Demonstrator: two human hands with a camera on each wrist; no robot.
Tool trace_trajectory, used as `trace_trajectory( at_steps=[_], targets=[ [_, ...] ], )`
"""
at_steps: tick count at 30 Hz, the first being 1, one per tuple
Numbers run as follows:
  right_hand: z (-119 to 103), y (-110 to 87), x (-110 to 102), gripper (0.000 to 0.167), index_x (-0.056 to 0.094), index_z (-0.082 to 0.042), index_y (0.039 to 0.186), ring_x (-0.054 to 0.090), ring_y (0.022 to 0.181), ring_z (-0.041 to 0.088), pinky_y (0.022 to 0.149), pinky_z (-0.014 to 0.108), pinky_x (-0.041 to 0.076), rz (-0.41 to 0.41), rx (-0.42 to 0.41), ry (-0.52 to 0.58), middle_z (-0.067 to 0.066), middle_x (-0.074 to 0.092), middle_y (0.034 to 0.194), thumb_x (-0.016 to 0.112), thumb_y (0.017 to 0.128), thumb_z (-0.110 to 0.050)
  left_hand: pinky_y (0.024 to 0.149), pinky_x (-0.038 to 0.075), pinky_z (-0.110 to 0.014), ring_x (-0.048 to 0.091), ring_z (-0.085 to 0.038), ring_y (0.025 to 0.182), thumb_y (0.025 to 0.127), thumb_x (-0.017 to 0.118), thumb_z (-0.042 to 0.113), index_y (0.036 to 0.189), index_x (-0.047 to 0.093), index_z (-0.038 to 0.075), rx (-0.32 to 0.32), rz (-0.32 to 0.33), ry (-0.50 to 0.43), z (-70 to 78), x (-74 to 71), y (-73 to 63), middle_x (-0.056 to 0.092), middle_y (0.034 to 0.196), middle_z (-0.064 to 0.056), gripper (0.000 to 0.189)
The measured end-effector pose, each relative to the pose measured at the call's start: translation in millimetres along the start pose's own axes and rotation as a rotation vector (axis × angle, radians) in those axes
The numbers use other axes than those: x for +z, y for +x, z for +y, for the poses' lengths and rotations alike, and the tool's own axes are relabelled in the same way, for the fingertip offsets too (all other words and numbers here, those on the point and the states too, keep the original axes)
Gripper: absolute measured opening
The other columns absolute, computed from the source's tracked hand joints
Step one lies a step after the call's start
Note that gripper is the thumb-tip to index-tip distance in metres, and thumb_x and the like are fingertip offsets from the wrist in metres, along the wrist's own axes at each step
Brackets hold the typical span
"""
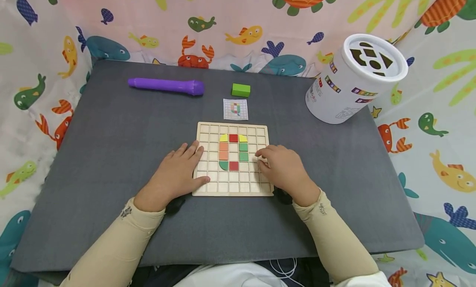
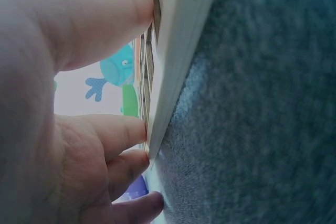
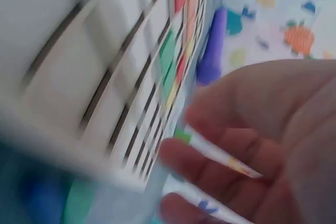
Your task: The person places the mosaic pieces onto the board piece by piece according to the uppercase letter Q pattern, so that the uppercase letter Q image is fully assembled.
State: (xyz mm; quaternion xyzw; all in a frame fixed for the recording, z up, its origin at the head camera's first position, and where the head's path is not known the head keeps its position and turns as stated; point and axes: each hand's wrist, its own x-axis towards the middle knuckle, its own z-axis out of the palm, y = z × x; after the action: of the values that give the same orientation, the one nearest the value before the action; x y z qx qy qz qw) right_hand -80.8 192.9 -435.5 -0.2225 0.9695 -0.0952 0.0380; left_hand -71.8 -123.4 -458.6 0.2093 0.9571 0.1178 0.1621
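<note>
A wooden grid board [image 1: 208, 188] lies flat on the grey table. Coloured tiles form a ring in its cells: red tiles [image 1: 233, 138] at top and bottom, yellow corner pieces [image 1: 223, 138], orange tiles [image 1: 223, 151] on the left, green squares [image 1: 243, 152] on the right and a rounded green piece [image 1: 223, 166] at lower left. My left hand [image 1: 174, 173] rests along the board's left edge, its thumb on the surface and fingers spread. Over the right edge hovers my right hand [image 1: 286, 169], fingers loosely bent; between thumb and fingertips nothing shows in the right wrist view.
Beyond the board lies a small printed card [image 1: 235, 110] with a coloured pattern, and behind it a green block [image 1: 241, 90]. A purple stick [image 1: 166, 86] lies at the back left. At the back right stands a white tub [image 1: 338, 88] with shaped holes in its lid.
</note>
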Motion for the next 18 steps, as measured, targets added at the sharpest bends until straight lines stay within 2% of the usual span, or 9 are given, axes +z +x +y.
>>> trace_trajectory(
  at_steps=[2,5,9,13,18],
  targets=[
    [13,-10.7,-2,0.026,0.079,-0.012,0.123,0.069,0.103,0.028,0.08,0.048,0.059,-0.031,0.098,0.005,0.006,0.075,0.116,0.073,0.1,-0.023,0.123,0.025,-0.066,0.023,-0.047,0.158,0.099,0.068,0.059,0.168,0.029,0.003,-0.002,-0.001,0.003,0.9,-0.7,0.5,0.021,0.175,-0.018,0.097],
    [30,-24.5,0,0.033,0.078,-0.011,0.128,0.07,0.105,0.03,0.08,0.051,0.059,-0.062,0.167,0.016,0.008,0.073,0.12,0.077,0.098,-0.027,0.123,0.024,-0.066,0.023,-0.048,0.158,0.099,0.068,0.058,0.168,0.029,0.003,-0.003,0.001,0.002,1.2,-1.1,1.1,0.021,0.175,-0.019,0.097],
    [43,-36.4,6,0.036,0.08,-0.014,0.127,0.071,0.102,0.031,0.075,0.052,0.059,-0.045,0.179,0.03,0.007,0.073,0.117,0.083,0.095,-0.031,0.122,0.025,-0.067,0.024,-0.048,0.157,0.099,0.067,0.057,0.168,0.03,0.002,0.001,0.005,0.003,0.3,-0.3,1.9,0.022,0.175,-0.019,0.095],
    [46,-41.2,9,0.035,0.082,-0.017,0.123,0.071,0.102,0.03,0.074,0.052,0.06,-0.012,0.19,0.046,0.005,0.073,0.114,0.085,0.093,-0.034,0.122,0.025,-0.067,0.024,-0.049,0.157,0.1,0.066,0.058,0.168,0.031,0.003,0.003,0.004,0.006,0.0,1.7,2.8,0.022,0.174,-0.019,0.095],
    [45,-43.0,8,0.028,0.083,-0.018,0.121,0.071,0.098,0.028,0.073,0.051,0.059,0.006,0.201,0.058,0.003,0.074,0.11,0.079,0.094,-0.026,0.122,0.025,-0.068,0.024,-0.049,0.157,0.099,0.066,0.059,0.168,0.031,0.003,0.003,0.0,-0.003,2.7,3.3,3.8,0.022,0.175,-0.019,0.095]
  ],
)
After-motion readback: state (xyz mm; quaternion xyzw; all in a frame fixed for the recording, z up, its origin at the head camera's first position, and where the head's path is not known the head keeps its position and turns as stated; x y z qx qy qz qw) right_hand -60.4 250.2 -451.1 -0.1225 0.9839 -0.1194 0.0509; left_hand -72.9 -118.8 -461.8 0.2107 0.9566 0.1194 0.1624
